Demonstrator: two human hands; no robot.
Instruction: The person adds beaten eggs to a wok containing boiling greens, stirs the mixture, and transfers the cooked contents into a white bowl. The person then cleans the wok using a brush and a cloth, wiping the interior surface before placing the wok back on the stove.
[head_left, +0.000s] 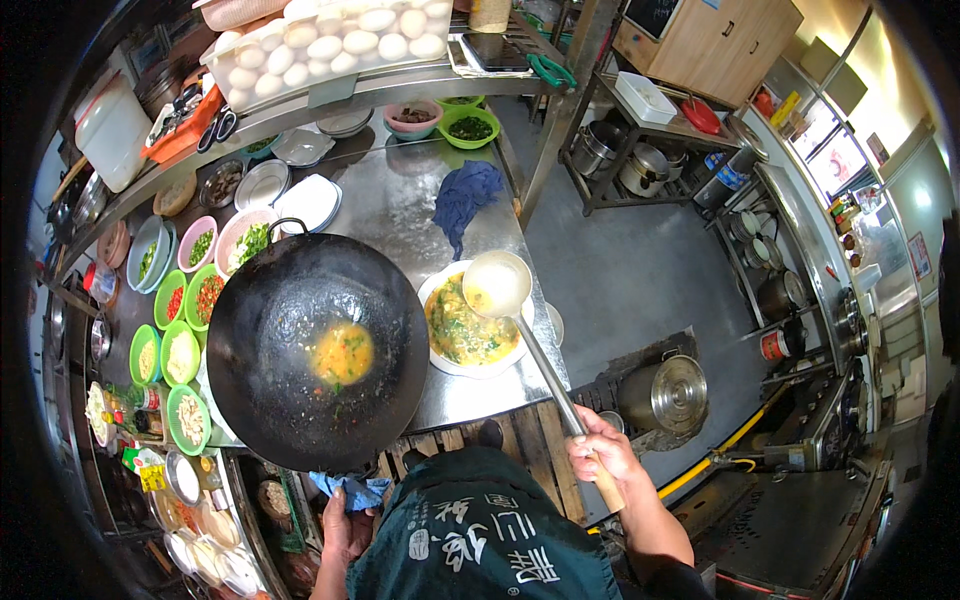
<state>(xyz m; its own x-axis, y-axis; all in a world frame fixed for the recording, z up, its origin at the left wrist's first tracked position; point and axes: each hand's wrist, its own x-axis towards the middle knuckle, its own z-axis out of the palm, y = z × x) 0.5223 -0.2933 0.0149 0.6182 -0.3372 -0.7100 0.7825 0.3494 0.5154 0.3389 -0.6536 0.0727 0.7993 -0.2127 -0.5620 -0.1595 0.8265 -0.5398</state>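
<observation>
My left hand (345, 529) grips the near edge of a black carbon-steel wok (300, 285) through a folded blue cloth (358, 493). A small pool of yellow-orange soup (345, 358) with green and red flecks sits in the wok. In my right hand (606, 452) is the wooden-ended handle of a long metal ladle (496, 283). The ladle's bowl is over a white serving bowl (486, 370), just right of the wok. Yellowish soup (461, 330) with chopped greens fills that serving bowl. Cloth and wok hide part of my left fingers.
Colored bowls of chopped ingredients, including red chili (209, 294), line the left. Stacked white plates (309, 202) and a crumpled navy cloth (466, 201) lie on the steel counter (382, 180). An overhead shelf bears a tub of eggs (330, 52). A lidded pot (677, 394) stands at right.
</observation>
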